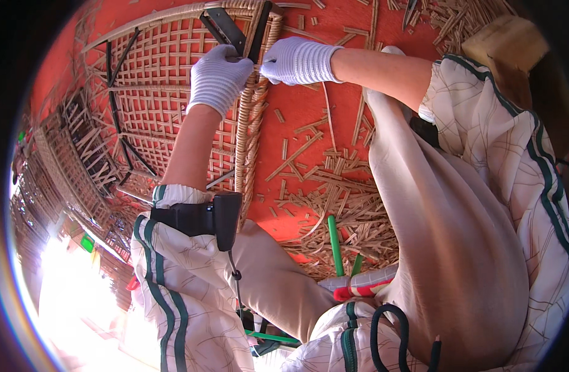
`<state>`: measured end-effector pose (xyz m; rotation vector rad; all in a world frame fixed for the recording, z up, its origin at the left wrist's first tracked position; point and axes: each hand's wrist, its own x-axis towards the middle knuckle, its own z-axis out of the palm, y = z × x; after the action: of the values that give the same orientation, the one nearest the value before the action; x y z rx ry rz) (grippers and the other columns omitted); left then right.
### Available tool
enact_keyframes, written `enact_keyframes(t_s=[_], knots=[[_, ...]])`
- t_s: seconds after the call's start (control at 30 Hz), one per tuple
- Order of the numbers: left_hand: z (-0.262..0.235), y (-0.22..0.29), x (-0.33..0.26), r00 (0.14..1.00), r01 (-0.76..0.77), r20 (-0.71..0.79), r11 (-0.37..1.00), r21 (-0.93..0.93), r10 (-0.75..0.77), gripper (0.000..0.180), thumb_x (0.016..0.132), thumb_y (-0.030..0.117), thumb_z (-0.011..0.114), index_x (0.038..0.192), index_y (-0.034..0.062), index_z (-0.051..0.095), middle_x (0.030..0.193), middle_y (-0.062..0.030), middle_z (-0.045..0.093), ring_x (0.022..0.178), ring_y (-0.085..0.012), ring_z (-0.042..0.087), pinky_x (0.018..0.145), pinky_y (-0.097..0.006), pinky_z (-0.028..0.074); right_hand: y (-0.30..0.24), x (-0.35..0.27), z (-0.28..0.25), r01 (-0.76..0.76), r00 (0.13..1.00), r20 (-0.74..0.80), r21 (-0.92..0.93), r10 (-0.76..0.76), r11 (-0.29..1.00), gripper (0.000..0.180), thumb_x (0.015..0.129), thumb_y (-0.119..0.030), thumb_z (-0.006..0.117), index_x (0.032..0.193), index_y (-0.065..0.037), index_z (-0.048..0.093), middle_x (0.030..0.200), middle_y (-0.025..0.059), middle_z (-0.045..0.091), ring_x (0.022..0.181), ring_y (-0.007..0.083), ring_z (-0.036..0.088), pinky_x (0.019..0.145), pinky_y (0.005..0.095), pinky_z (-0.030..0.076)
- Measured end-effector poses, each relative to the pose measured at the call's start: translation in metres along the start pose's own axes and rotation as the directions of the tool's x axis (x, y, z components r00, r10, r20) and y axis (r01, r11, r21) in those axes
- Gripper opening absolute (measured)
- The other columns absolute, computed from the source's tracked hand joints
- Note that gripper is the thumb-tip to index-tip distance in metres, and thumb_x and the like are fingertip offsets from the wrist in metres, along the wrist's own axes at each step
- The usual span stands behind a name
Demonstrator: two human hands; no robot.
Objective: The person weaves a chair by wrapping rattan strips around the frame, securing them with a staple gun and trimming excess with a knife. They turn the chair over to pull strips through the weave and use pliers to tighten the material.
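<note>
A large woven wicker panel (166,93) with a thick braided edge (246,136) leans at the left over the red floor. At its far right corner is a black metal bracket (225,28). My left hand (221,77), in a white-and-grey striped glove, is closed on the panel's edge just below the bracket. Across the edge, my right hand (300,61), gloved alike, is closed in a pinch with its fingertips against the braid. A thin pale weaving strip (328,115) hangs from beneath the right hand. The pinched fingertips partly hide what is between them.
Cut cane scraps (346,198) lie scattered over the red floor (278,186). A wooden block (505,43) stands at the far right, and scissor-like blades (410,13) lie at the top. Green sticks (335,245) lie between my legs. More wicker pieces (73,167) stand at the left.
</note>
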<state>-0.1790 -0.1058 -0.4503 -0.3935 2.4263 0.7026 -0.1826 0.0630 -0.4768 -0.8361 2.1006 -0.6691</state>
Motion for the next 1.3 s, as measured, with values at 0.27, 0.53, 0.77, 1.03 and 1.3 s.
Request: enact_keyframes(t_s=[0.27, 0.53, 0.77, 1.03, 1.3], knots=[[0.005, -0.006, 0.007, 0.995, -0.034, -0.086, 0.99, 0.139, 0.047, 0.046, 0.077, 0.023, 0.069, 0.115, -0.0026, 0.065, 0.098, -0.0156, 0.073, 0.085, -0.0219, 0.071, 0.078, -0.033, 0.057, 0.019, -0.003, -0.002, -0.082, 0.993, -0.037, 0.475, 0.113, 0.876, 0.04, 0.094, -0.042, 0.055, 0.086, -0.005, 0.068, 0.069, 0.0098, 0.066, 0.06, 0.0237, 0.062, 0.065, 0.0378, 0.051], [0.0, 0.005, -0.008, 0.984, -0.144, -0.091, 0.987, 0.07, 0.15, 0.041, 0.081, 0.03, 0.062, 0.114, 0.0063, 0.064, 0.107, -0.0228, 0.068, 0.104, -0.0417, 0.063, 0.09, -0.046, 0.05, -0.002, -0.123, -0.099, 0.068, 0.648, -0.76, -0.005, -0.048, 0.998, 0.017, 0.091, -0.023, 0.06, 0.088, -0.007, 0.065, 0.085, 0.0168, 0.066, 0.083, 0.0376, 0.065, 0.071, 0.0451, 0.053], [0.015, -0.016, 0.007, 0.961, -0.186, -0.196, 0.981, 0.061, 0.195, 0.028, 0.075, 0.01, 0.06, 0.101, -0.0006, 0.064, 0.094, -0.0251, 0.068, 0.092, -0.0418, 0.066, 0.082, -0.046, 0.052, -0.099, -0.349, -0.165, -0.132, 0.394, -0.846, -0.439, -0.36, 0.889, 0.015, 0.08, -0.011, 0.075, 0.092, -0.009, 0.067, 0.076, 0.0082, 0.063, 0.064, 0.0287, 0.061, 0.058, 0.0409, 0.049], [0.022, -0.022, 0.021, 0.971, -0.165, -0.187, 0.983, -0.079, 0.148, 0.026, 0.075, 0.006, 0.061, 0.099, -0.0016, 0.064, 0.089, -0.0244, 0.069, 0.084, -0.0388, 0.069, 0.077, -0.045, 0.053, -0.079, -0.576, -0.176, -0.793, 0.084, -0.994, -0.112, -0.074, 0.599, 0.014, 0.088, -0.005, 0.064, 0.102, -0.006, 0.065, 0.094, 0.0155, 0.066, 0.084, 0.031, 0.066, 0.076, 0.0382, 0.053], [0.032, -0.034, 0.028, 0.959, -0.169, -0.232, 0.986, -0.004, 0.164, 0.024, 0.074, 0.006, 0.063, 0.097, -0.0011, 0.064, 0.085, -0.0221, 0.07, 0.078, -0.0368, 0.07, 0.074, -0.043, 0.053, -0.031, -0.692, -0.148, -0.843, -0.228, -0.954, 0.293, 0.193, 0.451, 0.022, 0.094, -0.019, 0.06, 0.109, -0.004, 0.065, 0.104, 0.0166, 0.068, 0.096, 0.0285, 0.067, 0.086, 0.0371, 0.051]])
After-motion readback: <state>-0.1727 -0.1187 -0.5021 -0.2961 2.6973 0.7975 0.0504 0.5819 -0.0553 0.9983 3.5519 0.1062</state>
